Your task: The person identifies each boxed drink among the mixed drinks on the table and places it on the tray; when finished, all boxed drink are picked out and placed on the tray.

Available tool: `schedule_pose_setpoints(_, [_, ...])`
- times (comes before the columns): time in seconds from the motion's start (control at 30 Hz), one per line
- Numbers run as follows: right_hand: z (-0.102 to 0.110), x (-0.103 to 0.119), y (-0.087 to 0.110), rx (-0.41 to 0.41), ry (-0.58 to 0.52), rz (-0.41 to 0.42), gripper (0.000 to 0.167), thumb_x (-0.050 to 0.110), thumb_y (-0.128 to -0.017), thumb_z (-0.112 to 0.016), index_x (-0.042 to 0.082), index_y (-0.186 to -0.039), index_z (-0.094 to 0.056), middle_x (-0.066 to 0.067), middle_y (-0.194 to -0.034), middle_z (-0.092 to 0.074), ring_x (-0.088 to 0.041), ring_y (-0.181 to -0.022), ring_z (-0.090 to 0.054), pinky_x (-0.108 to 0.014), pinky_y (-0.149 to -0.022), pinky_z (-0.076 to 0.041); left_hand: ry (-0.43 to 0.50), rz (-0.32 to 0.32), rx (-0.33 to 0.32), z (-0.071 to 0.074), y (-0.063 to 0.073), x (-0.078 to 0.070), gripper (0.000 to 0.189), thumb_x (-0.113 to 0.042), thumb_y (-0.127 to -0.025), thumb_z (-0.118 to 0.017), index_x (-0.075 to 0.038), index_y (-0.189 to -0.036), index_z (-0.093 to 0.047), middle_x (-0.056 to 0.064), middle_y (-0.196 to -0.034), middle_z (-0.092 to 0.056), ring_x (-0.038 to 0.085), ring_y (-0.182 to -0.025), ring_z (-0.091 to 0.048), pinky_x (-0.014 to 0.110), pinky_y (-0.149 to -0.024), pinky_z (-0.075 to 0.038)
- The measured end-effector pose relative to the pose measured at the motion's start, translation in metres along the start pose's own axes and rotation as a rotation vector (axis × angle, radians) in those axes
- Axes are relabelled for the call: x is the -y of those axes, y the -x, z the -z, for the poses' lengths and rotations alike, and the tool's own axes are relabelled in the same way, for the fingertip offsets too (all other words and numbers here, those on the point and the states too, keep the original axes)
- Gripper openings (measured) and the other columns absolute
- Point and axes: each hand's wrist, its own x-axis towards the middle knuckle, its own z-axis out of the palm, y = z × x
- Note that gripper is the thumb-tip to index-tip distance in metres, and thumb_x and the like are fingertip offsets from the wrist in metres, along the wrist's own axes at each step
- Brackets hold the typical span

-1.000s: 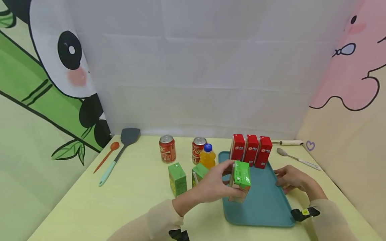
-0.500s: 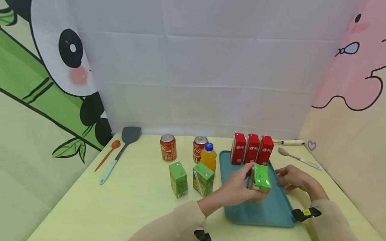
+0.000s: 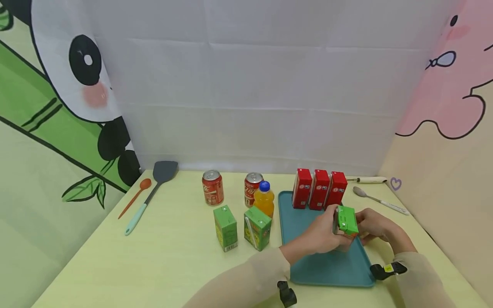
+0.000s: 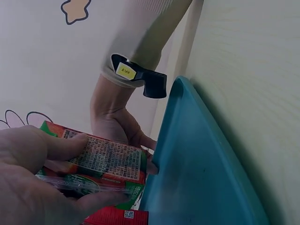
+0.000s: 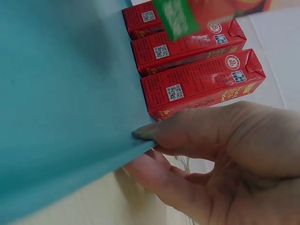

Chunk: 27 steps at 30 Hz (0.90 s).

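Head view: red cartons (image 3: 319, 190) seem settled along the tray's (image 3: 323, 271) far edge; left hand (image 3: 324, 231) grips a green-topped carton (image 3: 348, 220), unplaced — right hand (image 3: 374, 224) pinches the rim.

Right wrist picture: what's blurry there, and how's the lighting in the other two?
Right wrist view: the held carton is smeared, the red boxes sharper; left wrist view: dim, shadow on the table beside the tray; head view: brighter, fairly even light.

The left grip (image 3: 324, 232) and right grip (image 3: 376, 224) both pinch, close together.
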Motion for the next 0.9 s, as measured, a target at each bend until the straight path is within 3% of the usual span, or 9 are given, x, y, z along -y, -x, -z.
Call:
schedule_pose_setpoints(0.2, [-0.002,-0.002,0.003,-0.024,-0.003,-0.033,0.025,-0.009,-0.082,-0.062,-0.008,-0.106,-0.067,-0.009,-0.079,-0.059,-0.021,-0.071,-0.058,-0.041,-0.060,-0.059,0.043,0.033,-0.025,-0.011,-0.019,0.010,0.077,-0.009,-0.083,-0.082,-0.015,-0.144,-0.036,-0.009,-0.116,-0.057,0.000,-0.099,-0.053,0.022,-0.088,-0.050])
schedule_pose_setpoints(0.33, [-0.002,-0.001,0.001,-0.035,-0.002,-0.019,0.021,-0.009,-0.081,-0.064,-0.008,-0.102,-0.067,-0.008,-0.077,-0.057,-0.020,-0.070,-0.058,-0.039,-0.060,-0.060,0.042,0.049,-0.054,-0.016,-0.030,0.016,0.077,-0.007,-0.082,-0.083,-0.013,-0.145,-0.038,-0.008,-0.118,-0.058,0.001,-0.103,-0.054,0.023,-0.089,-0.050])
schedule_pose_setpoints(0.57, [-0.004,0.004,-0.003,-0.027,0.009,-0.027,0.030,-0.006,-0.083,-0.063,-0.009,-0.113,-0.065,-0.006,-0.079,-0.057,-0.020,-0.071,-0.056,-0.039,-0.061,-0.060,0.033,0.098,-0.056,-0.014,-0.039,0.028,0.071,-0.008,-0.083,-0.082,-0.013,-0.141,-0.042,-0.007,-0.114,-0.058,0.004,-0.100,-0.054,0.024,-0.088,-0.051])
schedule_pose_setpoints(0.67, [-0.005,0.003,0.000,-0.033,0.009,-0.035,0.031,-0.005,-0.085,-0.063,-0.010,-0.115,-0.064,-0.007,-0.080,-0.056,-0.020,-0.072,-0.055,-0.038,-0.062,-0.060,-0.074,0.133,-0.057,-0.012,-0.040,0.026,0.056,-0.017,-0.083,-0.084,-0.015,-0.129,-0.052,-0.008,-0.103,-0.060,0.004,-0.088,-0.055,0.022,-0.077,-0.052])
schedule_pose_setpoints(0.77, [-0.004,0.002,0.002,-0.033,0.008,-0.034,0.028,-0.005,-0.086,-0.062,-0.011,-0.114,-0.063,-0.007,-0.080,-0.056,-0.020,-0.072,-0.055,-0.039,-0.061,-0.059,-0.241,0.196,-0.047,-0.014,-0.039,0.021,0.029,-0.027,-0.086,-0.082,-0.013,-0.104,-0.064,-0.006,-0.080,-0.061,0.006,-0.068,-0.055,0.021,-0.058,-0.048])
schedule_pose_setpoints(0.9, [-0.002,0.002,0.001,-0.037,0.001,-0.018,0.026,-0.005,-0.087,-0.061,-0.011,-0.112,-0.063,-0.008,-0.081,-0.056,-0.020,-0.073,-0.056,-0.040,-0.061,-0.060,-0.416,0.264,-0.029,-0.016,-0.039,0.016,0.021,-0.027,-0.089,-0.078,-0.010,-0.084,-0.066,-0.001,-0.062,-0.055,0.011,-0.053,-0.049,0.023,-0.045,-0.039])
